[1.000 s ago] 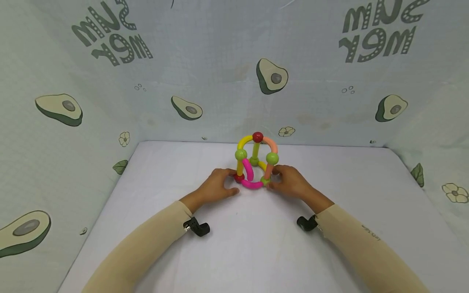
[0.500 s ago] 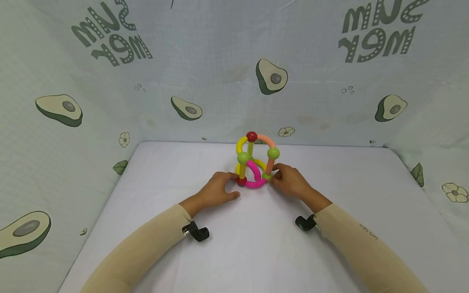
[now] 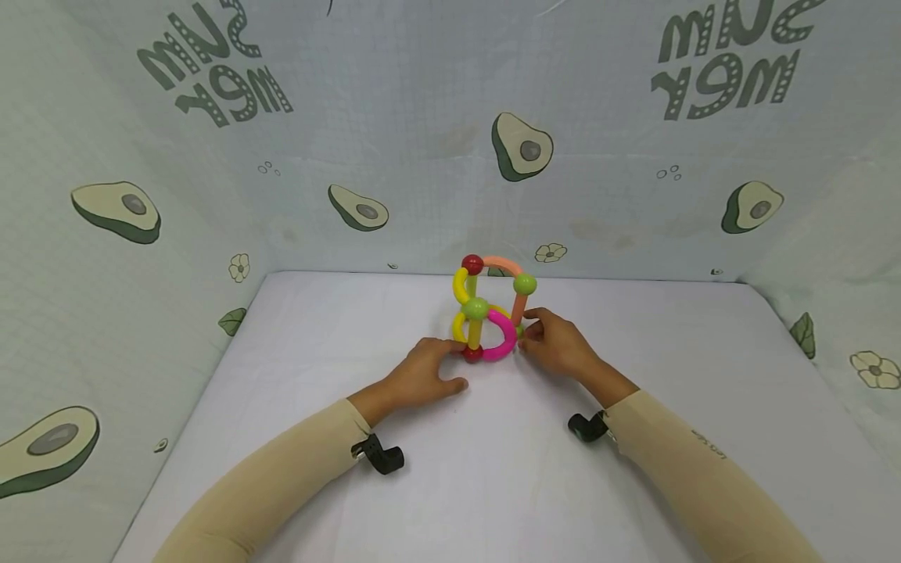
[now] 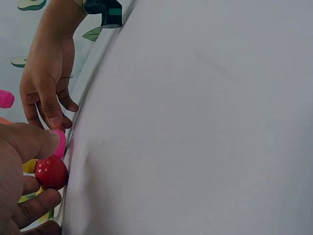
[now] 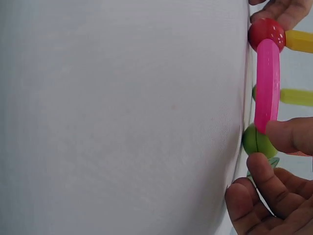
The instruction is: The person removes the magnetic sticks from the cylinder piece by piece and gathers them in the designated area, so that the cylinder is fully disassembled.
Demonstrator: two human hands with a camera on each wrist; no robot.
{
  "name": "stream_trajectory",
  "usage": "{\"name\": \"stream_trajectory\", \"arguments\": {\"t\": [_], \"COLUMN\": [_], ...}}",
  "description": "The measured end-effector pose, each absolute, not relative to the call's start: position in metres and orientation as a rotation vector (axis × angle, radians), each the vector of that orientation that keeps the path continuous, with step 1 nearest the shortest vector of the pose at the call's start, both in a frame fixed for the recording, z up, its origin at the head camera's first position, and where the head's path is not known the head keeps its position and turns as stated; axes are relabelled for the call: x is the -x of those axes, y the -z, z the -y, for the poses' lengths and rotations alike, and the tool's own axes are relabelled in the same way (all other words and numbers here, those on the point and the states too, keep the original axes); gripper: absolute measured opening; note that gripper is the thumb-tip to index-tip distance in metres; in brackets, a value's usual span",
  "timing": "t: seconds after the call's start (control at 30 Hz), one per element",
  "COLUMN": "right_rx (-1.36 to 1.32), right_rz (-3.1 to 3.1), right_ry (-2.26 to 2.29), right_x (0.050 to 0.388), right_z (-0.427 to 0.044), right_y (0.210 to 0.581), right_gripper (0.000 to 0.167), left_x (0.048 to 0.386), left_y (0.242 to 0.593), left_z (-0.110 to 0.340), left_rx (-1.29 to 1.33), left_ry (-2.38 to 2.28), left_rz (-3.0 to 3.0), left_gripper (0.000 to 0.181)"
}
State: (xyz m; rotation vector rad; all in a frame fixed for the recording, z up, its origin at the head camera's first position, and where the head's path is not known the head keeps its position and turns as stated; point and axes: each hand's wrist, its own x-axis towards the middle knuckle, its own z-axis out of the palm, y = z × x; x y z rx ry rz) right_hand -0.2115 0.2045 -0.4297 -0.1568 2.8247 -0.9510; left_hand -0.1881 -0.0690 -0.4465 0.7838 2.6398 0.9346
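A cube-like frame of magnetic toy rods and balls [image 3: 475, 332] stands on the white table, built of straight and curved pieces in yellow, green, orange and pink with red and green balls. My left hand [image 3: 421, 374] touches its lower front red ball [image 3: 473, 354] with the fingers, while the thumb stays apart from it. In the left wrist view that red ball [image 4: 51, 172] sits by the fingers. My right hand [image 3: 556, 344] pinches the frame's lower right corner; in the right wrist view, thumb and forefinger lie at the green ball [image 5: 258, 141] where the pink rod [image 5: 267, 85] ends.
The white tabletop [image 3: 464, 485] reaches from the front to a back edge just behind the frame. A cloth backdrop [image 3: 422, 141] printed with avocados hangs behind and at both sides. A black wrist camera [image 3: 380, 455] sits beside the left cuff.
The frame has turned counterclockwise as seen from above: its top red ball went left and its front green ball right. My left hand shifted slightly right and nearer; my right hand barely moved.
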Motion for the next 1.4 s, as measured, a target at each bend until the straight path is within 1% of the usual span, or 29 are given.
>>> {"name": "stream_trajectory", "arguments": {"t": [0.27,0.5,0.8,0.87,0.97,1.1,1.17,1.27,1.4], "right_rx": [0.144,0.135,0.150,0.177,0.265,0.439,0.502,0.559,0.598], "right_rz": [-2.823,-2.815,-2.792,-2.783,-2.781,-2.804,-2.820,-2.835,-2.854], "right_ry": [0.953,0.949,0.960,1.007,1.112,1.234,1.267,1.290,1.263], "right_x": [0.214,0.216,0.211,0.207,0.198,0.188,0.185,0.183,0.181], "right_z": [-0.207,-0.207,-0.207,-0.209,-0.213,-0.216,-0.218,-0.219,-0.220], "right_y": [0.431,0.433,0.428,0.426,0.420,0.412,0.407,0.402,0.399], "right_gripper": [0.063,0.064,0.071,0.073,0.074,0.073,0.071,0.068,0.064], "left_x": [0.183,0.179,0.175,0.172,0.167,0.163,0.163,0.166,0.171], "left_y": [0.446,0.444,0.445,0.442,0.435,0.421,0.414,0.404,0.394], "left_z": [0.062,0.055,0.050,0.050,0.051,0.052,0.051,0.047,0.038], "left_rx": [-0.819,-0.827,-0.863,-0.870,-0.898,-1.047,-1.158,-1.275,-1.278], "left_ry": [-0.881,-0.871,-0.832,-0.845,-0.934,-1.156,-1.248,-1.285,-1.214], "left_rz": [-2.632,-2.619,-2.627,-2.643,-2.714,-2.881,-2.961,-3.045,-3.110], "left_gripper": [0.064,0.066,0.068,0.065,0.054,0.038,0.038,0.044,0.049]}}
